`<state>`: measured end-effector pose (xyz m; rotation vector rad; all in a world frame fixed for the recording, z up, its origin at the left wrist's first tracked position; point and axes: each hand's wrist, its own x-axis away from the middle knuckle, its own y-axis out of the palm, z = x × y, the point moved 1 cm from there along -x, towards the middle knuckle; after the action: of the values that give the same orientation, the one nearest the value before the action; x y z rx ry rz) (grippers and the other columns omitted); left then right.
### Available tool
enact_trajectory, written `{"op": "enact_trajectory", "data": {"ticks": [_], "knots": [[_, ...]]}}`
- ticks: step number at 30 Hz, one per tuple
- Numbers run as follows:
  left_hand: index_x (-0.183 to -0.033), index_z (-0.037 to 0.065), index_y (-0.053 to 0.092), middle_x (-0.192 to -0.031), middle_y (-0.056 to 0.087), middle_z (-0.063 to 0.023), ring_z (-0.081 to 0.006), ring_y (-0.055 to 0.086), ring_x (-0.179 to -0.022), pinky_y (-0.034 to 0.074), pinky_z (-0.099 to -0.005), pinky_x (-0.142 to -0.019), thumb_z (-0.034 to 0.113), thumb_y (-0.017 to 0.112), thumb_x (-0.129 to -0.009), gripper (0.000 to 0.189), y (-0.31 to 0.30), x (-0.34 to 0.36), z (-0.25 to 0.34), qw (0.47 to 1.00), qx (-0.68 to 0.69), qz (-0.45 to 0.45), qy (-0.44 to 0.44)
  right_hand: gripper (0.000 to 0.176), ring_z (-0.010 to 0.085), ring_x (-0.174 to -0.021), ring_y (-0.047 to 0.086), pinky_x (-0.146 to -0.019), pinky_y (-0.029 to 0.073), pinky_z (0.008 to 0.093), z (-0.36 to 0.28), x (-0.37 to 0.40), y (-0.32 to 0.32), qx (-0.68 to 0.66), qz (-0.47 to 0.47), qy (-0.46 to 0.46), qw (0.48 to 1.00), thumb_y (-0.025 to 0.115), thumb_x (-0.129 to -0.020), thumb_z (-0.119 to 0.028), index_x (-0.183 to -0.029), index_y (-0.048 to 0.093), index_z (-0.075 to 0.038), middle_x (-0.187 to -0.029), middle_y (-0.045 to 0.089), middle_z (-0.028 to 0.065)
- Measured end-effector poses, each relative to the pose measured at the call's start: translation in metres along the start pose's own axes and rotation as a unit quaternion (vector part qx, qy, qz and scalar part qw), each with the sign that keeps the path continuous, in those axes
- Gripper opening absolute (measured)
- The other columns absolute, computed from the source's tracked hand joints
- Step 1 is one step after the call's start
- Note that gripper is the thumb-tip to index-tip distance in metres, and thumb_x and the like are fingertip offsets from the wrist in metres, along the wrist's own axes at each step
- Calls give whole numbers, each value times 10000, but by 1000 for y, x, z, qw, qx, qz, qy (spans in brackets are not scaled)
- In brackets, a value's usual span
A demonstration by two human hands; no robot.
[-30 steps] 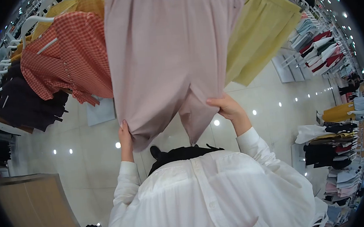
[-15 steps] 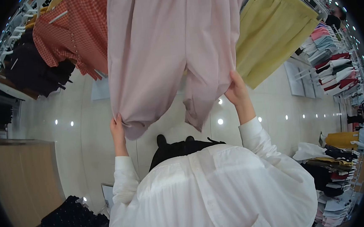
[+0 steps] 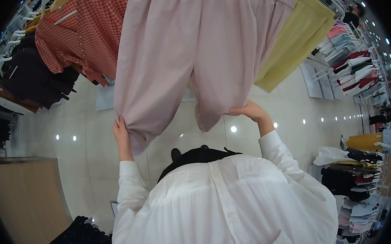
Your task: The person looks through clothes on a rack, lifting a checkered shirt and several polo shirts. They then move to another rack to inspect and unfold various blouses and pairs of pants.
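Note:
Pale pink trousers (image 3: 176, 46) with an elastic waistband hang from a clipped hanger at the top centre, their legs reaching down toward me. My left hand (image 3: 122, 138) pinches the outer edge of the left trouser leg near its hem. At the hem of the other leg, my right hand (image 3: 253, 112) holds the fabric between thumb and fingers. Yellow-green trousers (image 3: 296, 42) hang just behind on the right, and a red checked shirt (image 3: 85, 36) hangs to the left.
Dark garments (image 3: 35, 74) hang on the left rack. A wooden counter (image 3: 26, 202) stands at lower left, above a black dotted garment (image 3: 77, 243). Racks of clothes (image 3: 355, 74) line the right side. A person in dark clothing (image 3: 353, 16) is far off at upper right.
The trousers have shifted, showing more of the waistband and hanger clip at upper right. My right hand has moved down to the hem of its leg, and my left hand has risen slightly.

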<state>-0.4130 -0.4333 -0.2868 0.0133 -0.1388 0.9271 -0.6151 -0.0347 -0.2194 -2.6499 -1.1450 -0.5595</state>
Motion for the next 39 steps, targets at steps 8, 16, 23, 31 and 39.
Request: {"op": "enact_trajectory", "data": {"ticks": [8,16,23,31,39], "knots": [[-1107,-39,501,-1067,554,-141,-206,506,-975,376,-315,-873,250,532,-870,374,-13,-23,-19,986,-126,49,101,613,207,-1079,498,-937,372,321,55,6,41,49,19,10,999,679,-766,-268,-1236,427,34,-1183,529,112],[-1312,57,348,-1333,381,-137,-240,361,-1235,314,-326,-1000,393,500,-860,583,106,56,-53,841,-180,-508,45,356,160,-1021,536,-865,440,326,-69,18,82,-336,-26,-99,936,516,-892,-250,-1168,485,-25,-1121,557,71],[-1319,27,327,-1292,426,-120,-222,442,-1165,381,-354,-959,416,500,-867,621,141,85,35,610,372,-626,-311,456,171,-1178,415,-978,340,326,-143,13,67,-199,84,-322,922,492,-897,-310,-1236,403,-19,-1258,448,84],[-1179,-35,469,-1048,587,-101,-173,577,-949,469,-300,-826,204,574,-845,424,153,63,171,745,346,-521,-234,803,195,-1257,299,-1022,241,311,-94,79,117,-193,59,-233,951,590,-807,-448,-1365,217,-8,-1348,328,127],[-1183,-24,476,-1088,574,-87,-152,565,-956,444,-260,-828,211,570,-851,417,164,51,166,819,319,-446,-168,395,127,-1036,476,-889,370,267,-110,94,132,-11,63,-95,993,536,-874,-203,-1209,468,-4,-1138,532,57]]}}
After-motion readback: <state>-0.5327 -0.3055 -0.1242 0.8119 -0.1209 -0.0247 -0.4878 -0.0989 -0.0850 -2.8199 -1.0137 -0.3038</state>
